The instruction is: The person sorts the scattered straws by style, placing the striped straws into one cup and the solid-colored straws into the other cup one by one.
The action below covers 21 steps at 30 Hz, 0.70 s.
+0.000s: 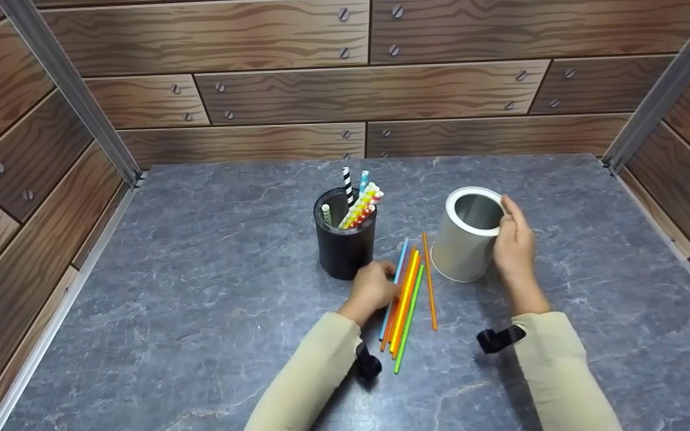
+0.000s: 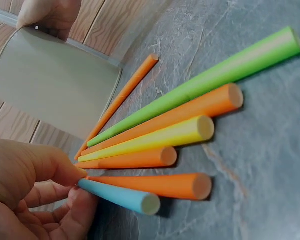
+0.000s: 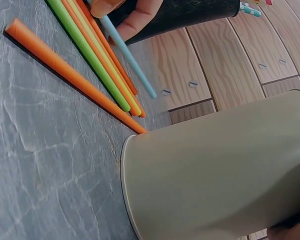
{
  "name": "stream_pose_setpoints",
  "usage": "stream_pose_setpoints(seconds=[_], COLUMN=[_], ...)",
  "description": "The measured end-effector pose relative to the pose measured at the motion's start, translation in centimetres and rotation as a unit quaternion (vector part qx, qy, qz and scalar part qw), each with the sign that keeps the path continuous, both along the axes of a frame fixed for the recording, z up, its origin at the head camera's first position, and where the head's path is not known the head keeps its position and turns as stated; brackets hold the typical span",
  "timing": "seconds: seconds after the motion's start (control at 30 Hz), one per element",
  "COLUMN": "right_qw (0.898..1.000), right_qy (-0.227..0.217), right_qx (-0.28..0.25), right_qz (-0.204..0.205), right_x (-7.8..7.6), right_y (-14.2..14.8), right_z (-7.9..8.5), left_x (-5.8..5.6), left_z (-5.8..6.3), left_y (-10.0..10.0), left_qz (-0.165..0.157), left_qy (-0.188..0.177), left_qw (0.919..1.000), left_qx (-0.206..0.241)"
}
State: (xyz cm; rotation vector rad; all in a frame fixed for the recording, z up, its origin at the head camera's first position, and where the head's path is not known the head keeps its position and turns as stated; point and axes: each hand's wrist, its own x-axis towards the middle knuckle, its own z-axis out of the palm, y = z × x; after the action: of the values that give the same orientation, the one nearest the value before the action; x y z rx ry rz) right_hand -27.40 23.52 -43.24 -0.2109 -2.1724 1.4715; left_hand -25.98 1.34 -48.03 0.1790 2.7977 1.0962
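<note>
My left hand (image 1: 375, 286) pinches a light blue straw (image 2: 121, 196) between thumb and fingers, low over the table. Beside it lie several plain straws in a loose bundle: orange ones, a yellow straw (image 2: 190, 132) and a green straw (image 2: 215, 79). One orange straw (image 1: 429, 281) lies apart, its far end close to the base of a cream metal canister (image 1: 463, 254). The canister stands upright, and my right hand (image 1: 516, 251) grips its right side at the rim. Some of the right fingers are hidden by the canister.
A black cup (image 1: 346, 254) stands just beyond my left hand, holding several patterned straws (image 1: 359, 208). The grey marbled table (image 1: 201, 269) is bounded by wood-patterned panels (image 1: 261, 96) at the back and sides, with metal posts in the corners.
</note>
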Motion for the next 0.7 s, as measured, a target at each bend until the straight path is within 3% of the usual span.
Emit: stream_pose_setpoints(seconds=[0.2,0.33,0.7], right_qw=[1.000,1.000,1.000], right_qy=[-0.008,-0.006,-0.007], right_qx=[0.014,0.015,0.013], right_qz=[-0.004,-0.004,-0.008], right_x=[0.1,0.1,0.0], right_y=[0.1,0.1,0.1], right_z=[0.0,0.0,-0.2], left_x=[-0.2,-0.4,-1.0], left_z=[0.0,0.3,2.5], left_y=[0.2,0.5,1.5], left_qz=[0.001,0.005,0.002], left_qy=[-0.010,0.003,0.044], left_qw=[0.9992,0.9982,0.9934], left_qx=[0.038,0.059,0.106])
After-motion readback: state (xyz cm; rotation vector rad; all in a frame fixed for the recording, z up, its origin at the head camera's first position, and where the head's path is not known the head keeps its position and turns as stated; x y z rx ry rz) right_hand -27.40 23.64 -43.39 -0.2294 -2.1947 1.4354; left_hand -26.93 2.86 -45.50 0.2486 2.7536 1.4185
